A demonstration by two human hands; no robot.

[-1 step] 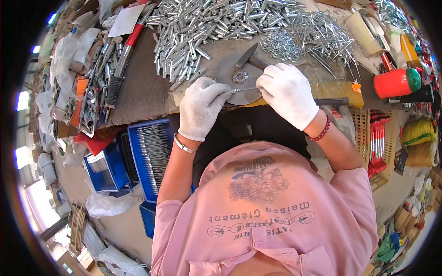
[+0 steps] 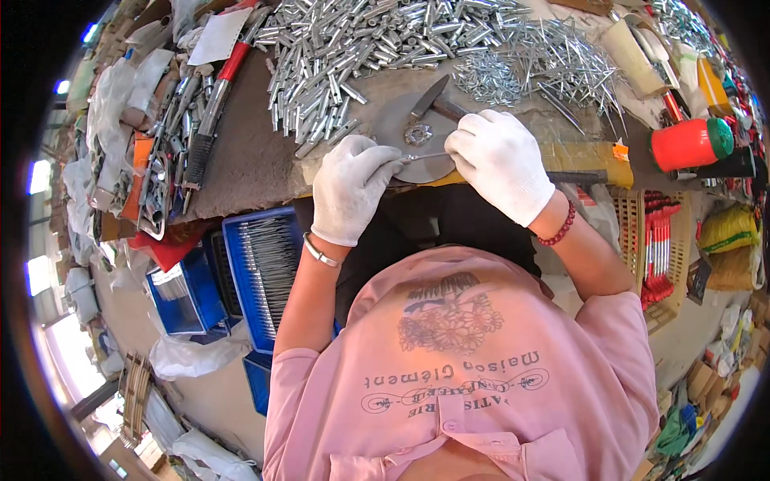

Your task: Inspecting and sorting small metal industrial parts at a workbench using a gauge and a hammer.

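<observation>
Both my hands wear white knit gloves and meet over the bench's near edge. A thin metal rod (image 2: 431, 155) spans the gap between them, roughly level. My left hand (image 2: 351, 186) pinches its left end, where a small shiny fitting shows at the fingertips. My right hand (image 2: 499, 162) is closed on the right end, which its fingers hide. Beneath and beyond the rod lies a round grey plate (image 2: 389, 122). On that plate sit a small cluster of shiny metal parts (image 2: 418, 135) and a hammer (image 2: 431, 97), its handle partly behind my right hand.
Piles of metal tubes (image 2: 321, 88), small pins (image 2: 488, 78) and thin rods (image 2: 569, 60) cover the bench's far side. Assorted tools (image 2: 210, 120) lie left; a red jar with green lid (image 2: 682, 146) stands right. Below are a blue crate of rods (image 2: 265, 272) and a yellowish basket (image 2: 630, 216).
</observation>
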